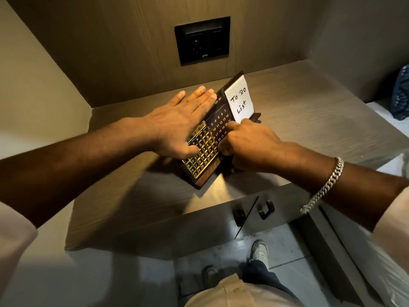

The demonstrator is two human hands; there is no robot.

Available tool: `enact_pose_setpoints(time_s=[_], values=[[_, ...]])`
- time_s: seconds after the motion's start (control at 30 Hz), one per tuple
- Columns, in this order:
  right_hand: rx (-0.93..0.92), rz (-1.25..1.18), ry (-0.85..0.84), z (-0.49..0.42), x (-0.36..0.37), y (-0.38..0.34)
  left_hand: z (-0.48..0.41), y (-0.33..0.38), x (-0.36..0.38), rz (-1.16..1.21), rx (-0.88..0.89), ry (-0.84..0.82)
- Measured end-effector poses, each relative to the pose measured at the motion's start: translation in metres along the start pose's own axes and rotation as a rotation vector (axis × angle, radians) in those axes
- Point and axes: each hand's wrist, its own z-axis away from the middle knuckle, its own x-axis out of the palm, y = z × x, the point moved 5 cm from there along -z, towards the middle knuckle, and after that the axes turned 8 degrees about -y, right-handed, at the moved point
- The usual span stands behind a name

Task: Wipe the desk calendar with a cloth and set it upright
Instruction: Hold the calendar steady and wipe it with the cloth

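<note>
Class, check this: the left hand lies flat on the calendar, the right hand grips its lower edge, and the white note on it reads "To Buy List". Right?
Not quite. In the head view the note reads "To Do List". The rest stands: left hand flat on the calendar, right hand at its lower edge.

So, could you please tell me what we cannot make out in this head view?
- Cloth: none in view; whether the right hand holds one cannot be told.
- Desk calendar: left part of its face is covered by the left hand; the month row is mostly hidden.
- Calendar's stand: hidden behind the right hand.
- Socket panel: too dark for details.
</note>
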Motion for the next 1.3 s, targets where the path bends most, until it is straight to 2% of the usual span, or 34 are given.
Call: enact_pose_setpoints(time_s=[0.17, 0.37, 0.57, 0.73, 0.8, 0.87, 0.9, 0.97, 1.07, 1.17, 1.23, 1.3], values=[[0.107, 0.057, 0.0, -0.007, -0.01, 0.028, -0.003, 0.001, -0.001, 0.005, -0.001, 0.015], [0.023, -0.096, 0.012, 0.006, 0.006, -0.001, -0.004, 0.0, 0.001, 0.023, 0.005, 0.023], [0.139, 0.033, 0.018, -0.005, -0.005, 0.033, -0.006, 0.002, -0.001, 0.022, -0.006, 0.012], [0.055, -0.103, 0.09, 0.006, 0.005, -0.003, -0.003, 0.005, -0.002, 0.038, -0.004, 0.055], [0.062, -0.268, 0.052, 0.009, 0.004, 0.007, -0.002, 0.008, -0.003, 0.037, 0.008, 0.06], [0.155, -0.532, 0.018, 0.009, 0.001, 0.032, -0.001, 0.009, -0.004, 0.044, 0.008, 0.049], [0.222, -0.65, 0.074, 0.01, -0.001, 0.044, -0.001, 0.009, -0.004, 0.049, 0.006, 0.04], [0.371, -0.844, 0.297, 0.012, -0.002, 0.059, -0.001, 0.009, -0.004, 0.058, 0.001, 0.029], [0.456, -1.019, 0.531, 0.014, 0.01, 0.051, -0.001, 0.01, -0.004, 0.084, -0.002, 0.013], [0.442, -1.052, 0.626, 0.017, 0.025, 0.027, -0.002, 0.013, -0.005, 0.125, 0.018, 0.02], [0.338, -1.124, 0.715, 0.016, 0.022, 0.016, -0.001, 0.013, -0.004, 0.146, 0.023, 0.032], [0.246, -1.083, 0.799, 0.017, 0.011, 0.013, -0.001, 0.012, -0.004, 0.148, 0.021, 0.036]])
